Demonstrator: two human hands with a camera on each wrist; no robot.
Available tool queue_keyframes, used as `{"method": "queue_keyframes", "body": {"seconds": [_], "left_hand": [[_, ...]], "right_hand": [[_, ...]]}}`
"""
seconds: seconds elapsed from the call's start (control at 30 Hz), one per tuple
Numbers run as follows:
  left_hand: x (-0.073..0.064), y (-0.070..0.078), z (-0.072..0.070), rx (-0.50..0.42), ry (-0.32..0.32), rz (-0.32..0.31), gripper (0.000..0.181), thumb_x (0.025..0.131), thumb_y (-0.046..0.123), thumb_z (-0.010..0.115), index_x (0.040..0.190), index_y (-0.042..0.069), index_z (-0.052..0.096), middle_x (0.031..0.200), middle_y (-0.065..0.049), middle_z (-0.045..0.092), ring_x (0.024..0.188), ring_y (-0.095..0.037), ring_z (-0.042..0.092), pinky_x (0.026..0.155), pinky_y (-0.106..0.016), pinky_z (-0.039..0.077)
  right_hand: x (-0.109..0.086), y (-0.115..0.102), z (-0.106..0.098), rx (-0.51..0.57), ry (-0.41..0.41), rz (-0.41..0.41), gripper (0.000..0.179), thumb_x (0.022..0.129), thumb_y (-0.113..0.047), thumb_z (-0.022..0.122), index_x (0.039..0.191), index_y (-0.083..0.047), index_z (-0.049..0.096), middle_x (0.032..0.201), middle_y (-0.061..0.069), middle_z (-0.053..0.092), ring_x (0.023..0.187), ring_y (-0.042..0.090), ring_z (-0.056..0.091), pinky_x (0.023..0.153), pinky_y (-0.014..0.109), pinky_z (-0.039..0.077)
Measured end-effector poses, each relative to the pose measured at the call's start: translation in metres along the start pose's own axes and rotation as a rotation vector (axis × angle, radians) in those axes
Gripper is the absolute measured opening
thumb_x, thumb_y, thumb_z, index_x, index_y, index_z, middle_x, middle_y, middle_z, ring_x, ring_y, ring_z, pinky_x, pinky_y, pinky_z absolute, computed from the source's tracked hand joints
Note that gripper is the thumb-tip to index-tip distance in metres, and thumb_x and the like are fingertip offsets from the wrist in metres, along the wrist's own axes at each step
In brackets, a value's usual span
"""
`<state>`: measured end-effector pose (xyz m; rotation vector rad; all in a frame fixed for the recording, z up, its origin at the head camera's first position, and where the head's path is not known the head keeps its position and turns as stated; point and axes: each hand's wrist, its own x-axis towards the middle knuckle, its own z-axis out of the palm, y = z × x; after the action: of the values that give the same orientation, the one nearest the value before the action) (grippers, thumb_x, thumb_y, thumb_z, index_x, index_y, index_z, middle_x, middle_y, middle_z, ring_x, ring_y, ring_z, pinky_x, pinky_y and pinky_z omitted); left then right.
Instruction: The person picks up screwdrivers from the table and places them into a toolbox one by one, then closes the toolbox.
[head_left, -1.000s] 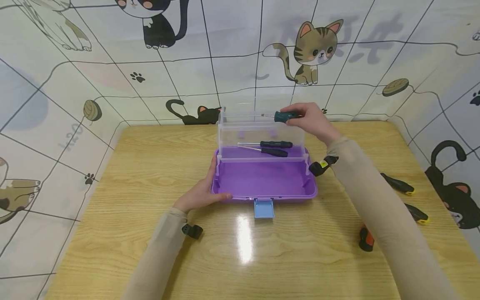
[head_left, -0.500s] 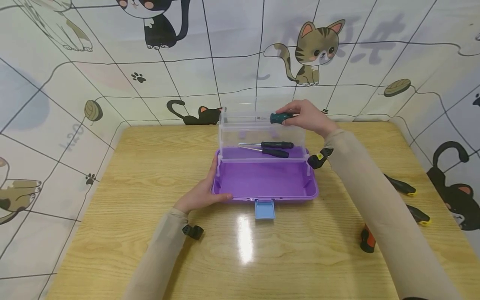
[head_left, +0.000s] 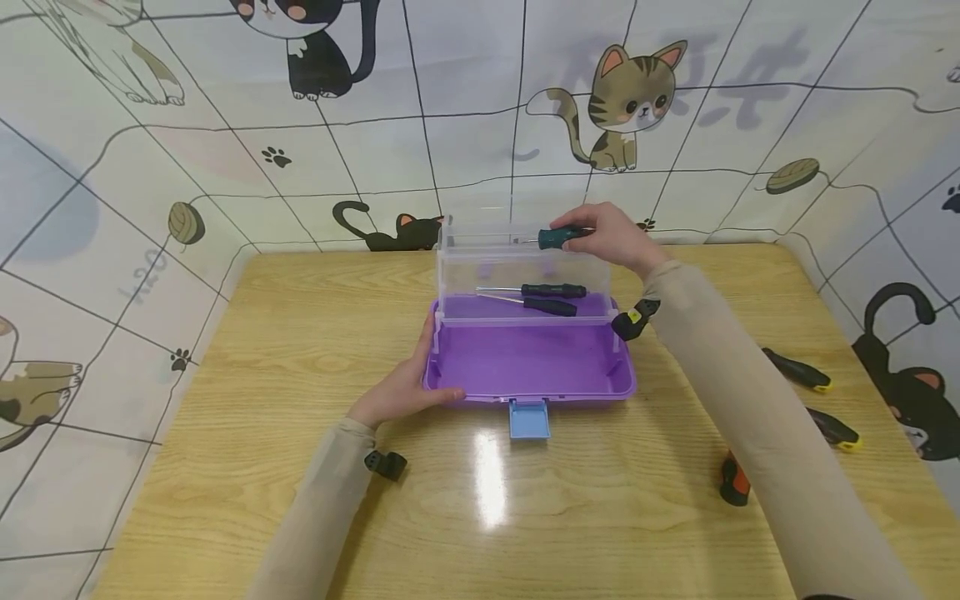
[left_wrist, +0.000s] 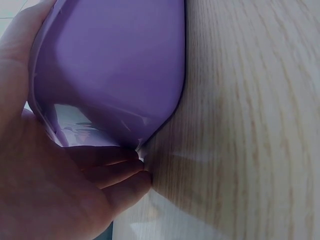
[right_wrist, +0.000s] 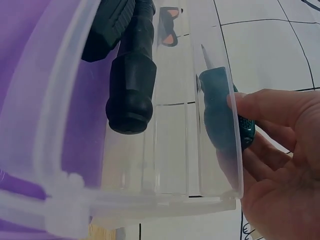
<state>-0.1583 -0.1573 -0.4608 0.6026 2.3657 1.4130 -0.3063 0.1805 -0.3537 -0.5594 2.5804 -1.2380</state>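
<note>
A purple toolbox (head_left: 525, 398) stands on the table with its clear upper part raised. My left hand (head_left: 405, 387) holds its left end, thumb on the front rim and fingers along the end wall. At the back, my right hand (head_left: 613, 236) grips a screwdriver (head_left: 553, 239) by its dark green handle, the blade pointing left. It overlaps the uppermost clear plastic section; in the right wrist view, the handle (right_wrist: 217, 107) shows through the clear wall. Two black-handled screwdrivers, one thicker (head_left: 553, 291) and one thinner (head_left: 550, 307), lie in the clear tray below.
A blue latch (head_left: 529, 419) hangs from the box front. On the right lie two black tools with yellow ends, one farther back (head_left: 798, 371) and one nearer (head_left: 836, 429), plus an orange-and-black handle (head_left: 735, 481), partly under the right sleeve. A cat-patterned cloth (head_left: 465, 150) rises behind the table.
My right hand has shifted slightly left with the green-handled screwdriver, bringing it further over the clear upper section. My left hand and the toolbox stay in place.
</note>
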Motion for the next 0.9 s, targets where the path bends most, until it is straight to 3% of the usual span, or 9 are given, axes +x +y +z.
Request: {"method": "queue_keyframes", "body": {"seconds": [0.1,0.33,0.63,0.73,0.9], "left_hand": [[-0.002,0.007,0.000,-0.002,0.003,0.001,0.124,0.081,0.025,0.080,0.150,0.032,-0.023,0.159,0.000,-0.013,0.142,-0.033,0.016,0.111,-0.050,0.022],[-0.009,0.031,-0.003,-0.039,-0.007,0.025,0.121,0.082,0.014,0.077,0.152,0.018,-0.021,0.159,-0.014,-0.008,0.137,-0.046,0.024,0.109,-0.056,0.023],[-0.003,0.002,0.001,-0.022,0.004,-0.011,0.124,0.080,0.026,0.080,0.150,0.037,-0.021,0.160,-0.004,-0.005,0.138,-0.038,0.027,0.109,-0.052,0.025],[-0.002,0.000,0.001,-0.029,0.003,-0.018,0.125,0.079,0.028,0.081,0.150,0.039,-0.021,0.160,-0.006,-0.001,0.137,-0.038,0.029,0.109,-0.052,0.025],[-0.002,0.003,0.002,-0.026,-0.001,-0.024,0.125,0.079,0.028,0.081,0.150,0.038,-0.022,0.160,-0.001,-0.007,0.140,-0.035,0.022,0.111,-0.050,0.023]], "right_hand": [[-0.001,0.000,0.001,0.032,0.006,0.005,0.033,0.091,0.001,0.061,0.125,0.003,0.062,0.126,0.021,0.057,0.114,0.033,0.057,0.090,0.034,0.048],[-0.010,0.003,0.000,0.115,0.070,-0.026,0.030,0.094,-0.006,0.061,0.124,0.002,0.062,0.126,0.017,0.058,0.118,0.029,0.054,0.098,0.041,0.044],[-0.022,-0.003,-0.005,0.131,0.104,-0.056,0.029,0.095,-0.011,0.061,0.122,0.001,0.063,0.126,0.017,0.058,0.126,0.030,0.049,0.105,0.042,0.037],[-0.025,-0.006,-0.006,0.136,0.106,-0.052,0.029,0.095,-0.011,0.061,0.121,0.002,0.062,0.126,0.017,0.058,0.126,0.031,0.048,0.105,0.042,0.037],[-0.030,-0.005,-0.008,0.132,0.100,-0.053,0.028,0.095,-0.010,0.060,0.120,0.004,0.062,0.124,0.016,0.059,0.122,0.029,0.051,0.104,0.042,0.039]]}}
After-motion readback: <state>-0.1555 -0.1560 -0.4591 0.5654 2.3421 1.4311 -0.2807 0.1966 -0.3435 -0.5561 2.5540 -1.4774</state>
